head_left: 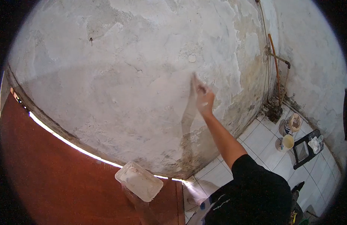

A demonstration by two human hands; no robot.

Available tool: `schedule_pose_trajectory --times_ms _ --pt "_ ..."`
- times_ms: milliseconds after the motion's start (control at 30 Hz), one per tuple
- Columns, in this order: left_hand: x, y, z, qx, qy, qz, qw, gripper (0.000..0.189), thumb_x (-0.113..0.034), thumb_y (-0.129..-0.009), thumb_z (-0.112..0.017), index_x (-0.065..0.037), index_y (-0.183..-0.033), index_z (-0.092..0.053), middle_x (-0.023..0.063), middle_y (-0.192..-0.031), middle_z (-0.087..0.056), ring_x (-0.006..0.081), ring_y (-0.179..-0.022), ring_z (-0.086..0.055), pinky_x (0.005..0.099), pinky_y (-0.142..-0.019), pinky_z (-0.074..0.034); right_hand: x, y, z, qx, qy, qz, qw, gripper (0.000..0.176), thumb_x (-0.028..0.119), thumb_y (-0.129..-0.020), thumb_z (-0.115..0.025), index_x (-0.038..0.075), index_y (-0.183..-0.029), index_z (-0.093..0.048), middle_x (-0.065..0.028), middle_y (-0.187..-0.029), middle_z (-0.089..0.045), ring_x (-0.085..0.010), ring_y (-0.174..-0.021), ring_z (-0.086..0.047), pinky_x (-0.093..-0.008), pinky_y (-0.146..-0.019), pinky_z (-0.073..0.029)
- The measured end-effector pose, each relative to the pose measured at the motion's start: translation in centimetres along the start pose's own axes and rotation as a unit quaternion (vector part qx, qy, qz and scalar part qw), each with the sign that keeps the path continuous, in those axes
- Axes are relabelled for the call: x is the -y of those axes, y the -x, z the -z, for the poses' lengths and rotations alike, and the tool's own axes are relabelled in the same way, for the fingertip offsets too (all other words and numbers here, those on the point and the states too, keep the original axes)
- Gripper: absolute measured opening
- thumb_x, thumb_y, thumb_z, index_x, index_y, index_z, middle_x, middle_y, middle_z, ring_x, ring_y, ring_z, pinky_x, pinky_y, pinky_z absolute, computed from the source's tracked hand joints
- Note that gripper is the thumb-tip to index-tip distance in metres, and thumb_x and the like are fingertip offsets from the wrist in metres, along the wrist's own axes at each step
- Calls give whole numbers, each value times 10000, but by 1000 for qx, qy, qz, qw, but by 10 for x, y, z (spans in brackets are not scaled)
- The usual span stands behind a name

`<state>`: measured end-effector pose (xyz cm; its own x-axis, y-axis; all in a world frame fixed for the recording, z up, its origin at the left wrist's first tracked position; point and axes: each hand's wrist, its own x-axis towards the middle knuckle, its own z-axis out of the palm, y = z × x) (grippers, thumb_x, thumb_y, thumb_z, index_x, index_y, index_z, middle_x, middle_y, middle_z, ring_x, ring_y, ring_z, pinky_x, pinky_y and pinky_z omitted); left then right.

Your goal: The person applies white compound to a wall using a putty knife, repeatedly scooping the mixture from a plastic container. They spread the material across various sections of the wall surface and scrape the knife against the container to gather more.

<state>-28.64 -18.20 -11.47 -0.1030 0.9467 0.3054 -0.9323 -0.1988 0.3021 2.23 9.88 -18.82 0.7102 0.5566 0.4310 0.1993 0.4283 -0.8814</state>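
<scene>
My right hand [205, 99] is raised close to the patchy, plastered wall [143, 86], its fingers closed round a thin tool [194, 79]. The tool is blurred, so its exact kind does not show. Lower down, a whitish rectangular plastic tub [139, 182], smeared with pale paste, rests in my left hand [130, 195]. That hand is dim and mostly hidden under the tub. A shadow of my right arm falls on the wall beside it.
On the white tiled floor [269, 150] at the right stand a cream bucket [287, 141], an open bag [295, 122] and a black stool [307, 150] with a white-smeared item on it. An orange-brown rod [275, 67] and pipe [280, 58] occupy the corner. A red-brown surface [68, 168] lies lower left.
</scene>
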Motion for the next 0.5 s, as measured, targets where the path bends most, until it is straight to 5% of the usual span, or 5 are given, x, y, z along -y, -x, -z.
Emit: schedule_pose_trajectory --times_ms 33,167,300,367,500 --pt "1 0 -1 1 4 -1 1000 156 -180 -727 -660 -93 -668 -545 31 -574 -508 155 -464 -495 363 -386 -391 0 -12 2 -24 16 -78 997 285 163 -872 -561 -44 -1050 -642 -249 -913 -672 -393 -845 -658 -429 -738 -497" --pt "2 -5 -5 2 25 -10 1000 160 -167 -719 -669 -94 -643 -549 29 -549 -506 151 -439 -493 360 -367 -387 4 -28 -11 -106 92 -77 987 286 177 -863 -554 -47 -1000 -667 -246 -833 -669 -404 -789 -650 -454 -719 -488" --pt "12 -17 -12 1 52 -14 999 167 -154 -710 -678 -95 -618 -553 26 -525 -504 148 -415 -491 357 -347 -383 23 28 -49 29 126 94 987 232 87 -737 -607 21 -948 -681 -214 -802 -648 -393 -743 -618 -463 -676 -480" --pt "21 -28 -20 -3 62 -10 998 171 -148 -706 -683 -96 -605 -555 25 -512 -503 146 -402 -490 355 -337 -381 38 67 -49 110 116 204 966 364 58 -707 -614 70 -1068 -659 -173 -847 -657 -381 -786 -619 -469 -702 -486" --pt "40 -42 -35 4 73 5 997 182 -135 -698 -692 -97 -580 -559 23 -488 -501 142 -378 -488 352 -317 -377 48 79 -27 221 47 265 938 376 51 -724 -601 62 -1098 -648 -177 -871 -665 -381 -822 -629 -469 -741 -495"
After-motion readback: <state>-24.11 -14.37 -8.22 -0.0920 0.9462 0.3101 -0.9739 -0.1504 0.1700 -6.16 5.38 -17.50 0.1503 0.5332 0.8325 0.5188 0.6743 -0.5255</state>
